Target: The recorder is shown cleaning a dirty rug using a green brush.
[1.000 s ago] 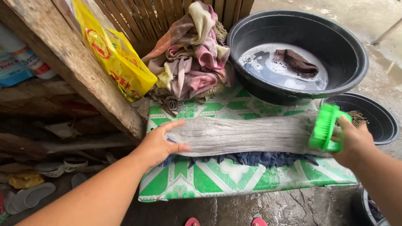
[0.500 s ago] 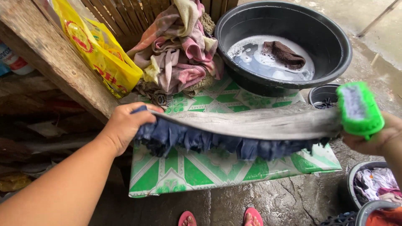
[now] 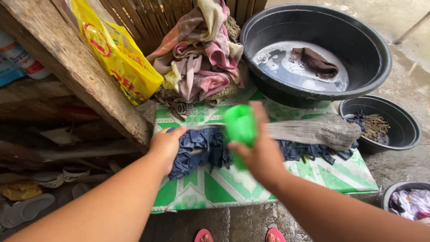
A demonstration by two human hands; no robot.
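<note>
My left hand [image 3: 167,144] presses down on the left end of a dark blue ruffled garment [image 3: 202,148] with a grey band [image 3: 313,130], which lies across a green and white patterned board [image 3: 224,186]. My right hand [image 3: 260,152] grips a bright green scrub brush [image 3: 240,125] over the middle of the garment. The brush is blurred by motion. The garment's grey band stretches off to the right, toward a small black basin.
A large black basin [image 3: 363,40] of soapy water with a brown cloth [image 3: 316,62] stands behind. A pile of crumpled laundry [image 3: 201,54], a yellow bag [image 3: 116,54] and a slanted wooden beam [image 3: 76,67] are at left. A smaller black basin [image 3: 405,121] stands right.
The garment was lifted and turned over, then laid back with the blue ruffles up. My right hand has carried the brush from the right end to the middle.
</note>
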